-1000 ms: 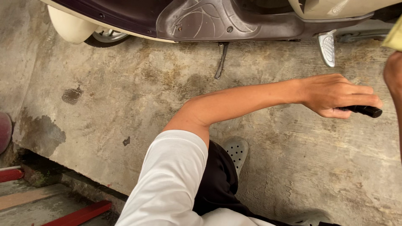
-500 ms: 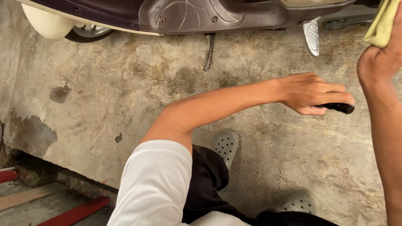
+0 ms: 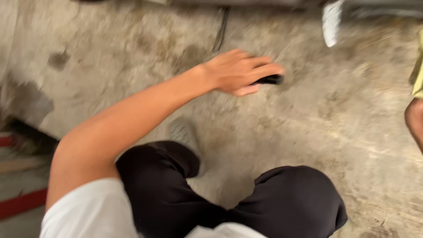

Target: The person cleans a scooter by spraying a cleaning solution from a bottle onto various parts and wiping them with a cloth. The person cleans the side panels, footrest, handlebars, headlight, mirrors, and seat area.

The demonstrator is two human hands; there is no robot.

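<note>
While the left hand curls its grip around a small black object above bare concrete floor, open room lies all around it, and the right hand, cut by the frame's edge beside a yellow cloth, hides its grip.

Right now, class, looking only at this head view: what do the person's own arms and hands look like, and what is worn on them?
The left arm is bare from the short white sleeve down to the left hand: no glove, watch or ring shows, though the picture is blurred. The fingers are bare too. Of the right arm, only a bare sliver shows at the frame's right edge.
</note>
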